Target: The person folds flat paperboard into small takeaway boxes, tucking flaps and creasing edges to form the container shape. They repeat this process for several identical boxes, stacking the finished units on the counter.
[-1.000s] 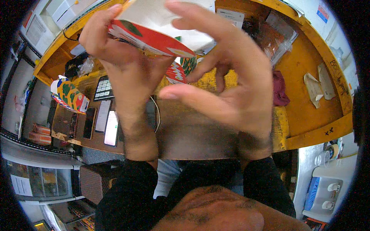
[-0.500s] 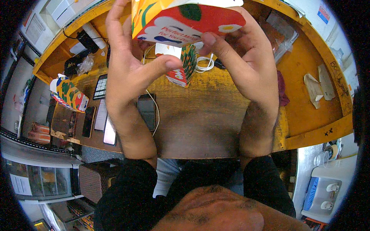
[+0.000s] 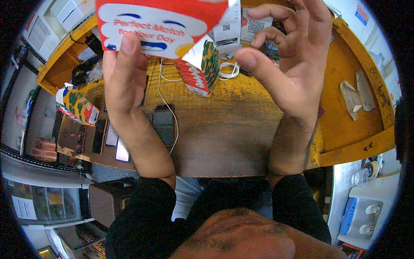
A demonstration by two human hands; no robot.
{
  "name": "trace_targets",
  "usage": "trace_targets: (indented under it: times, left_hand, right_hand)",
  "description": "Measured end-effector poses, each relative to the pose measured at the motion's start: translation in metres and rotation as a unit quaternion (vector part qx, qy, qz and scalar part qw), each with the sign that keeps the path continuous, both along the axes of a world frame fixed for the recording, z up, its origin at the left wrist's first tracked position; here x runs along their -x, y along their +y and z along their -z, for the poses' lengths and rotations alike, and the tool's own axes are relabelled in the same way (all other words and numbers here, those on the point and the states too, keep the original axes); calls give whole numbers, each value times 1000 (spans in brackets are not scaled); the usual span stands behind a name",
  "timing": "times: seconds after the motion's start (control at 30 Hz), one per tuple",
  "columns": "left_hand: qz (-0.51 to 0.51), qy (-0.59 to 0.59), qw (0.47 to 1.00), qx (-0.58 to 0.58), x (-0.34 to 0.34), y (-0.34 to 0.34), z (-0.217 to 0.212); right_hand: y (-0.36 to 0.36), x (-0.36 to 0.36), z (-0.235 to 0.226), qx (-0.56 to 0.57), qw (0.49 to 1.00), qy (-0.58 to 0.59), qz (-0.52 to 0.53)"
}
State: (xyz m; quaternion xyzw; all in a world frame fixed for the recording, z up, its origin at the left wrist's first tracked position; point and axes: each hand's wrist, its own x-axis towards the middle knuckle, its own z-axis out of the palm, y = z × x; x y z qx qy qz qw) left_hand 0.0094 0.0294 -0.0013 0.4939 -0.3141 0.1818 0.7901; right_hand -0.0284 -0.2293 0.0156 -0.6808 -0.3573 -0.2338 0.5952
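A red and white printed food carton [image 3: 151, 13] is held up at the top of the view, its upper part cut off. My left hand [image 3: 123, 84] grips its lower left side, thumb pressed on the front face. Apart from it on the right, my right hand [image 3: 297, 77] is raised with fingers spread and curved, nothing in them. Below the held carton, a nested stack of similar cartons [image 3: 199, 75] in red, green and orange stands on the wooden table [image 3: 220, 134]. More nested cartons [image 3: 79, 108] lean at the table's left end.
Several phones, among them a dark one [image 3: 163, 123], lie at left with a white cable [image 3: 176, 116] beside them. A coiled white cable [image 3: 228, 71] and printed code cards [image 3: 257, 26] are farther back. Torn brown paper [image 3: 350, 101] lies at right, inside the raised yellow wooden edge [image 3: 358, 149].
The carton has moved left and turned so its printed face shows more fully. My right hand has let go of it and opened; my left hand keeps its hold.
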Motion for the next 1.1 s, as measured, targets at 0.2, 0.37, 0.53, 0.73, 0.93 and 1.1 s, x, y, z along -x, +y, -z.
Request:
trace_targets:
  times: [0.2,0.37,0.53,0.73,0.93,1.1]
  left_hand:
    - [-30,-90,992,-86,-23,5,13]
    - [122,-33,990,57,-64,15,18]
    - [-161,79,982,60,-79,6,22]
    - [-424,14,766,-483,-78,-9,41]
    - [-338,11,755,-563,-105,-4,69]
    - [-295,57,752,-587,-101,-4,61]
  right_hand:
    - [8,-7,-1,110,986,-76,103]
    - [20,-47,20,24,968,-218,123]
    - [46,-61,38,166,884,-293,325]
    - [35,-89,62,232,870,-274,337]
    - [22,-80,58,302,901,-142,278]
    - [4,-79,56,359,873,-168,285]
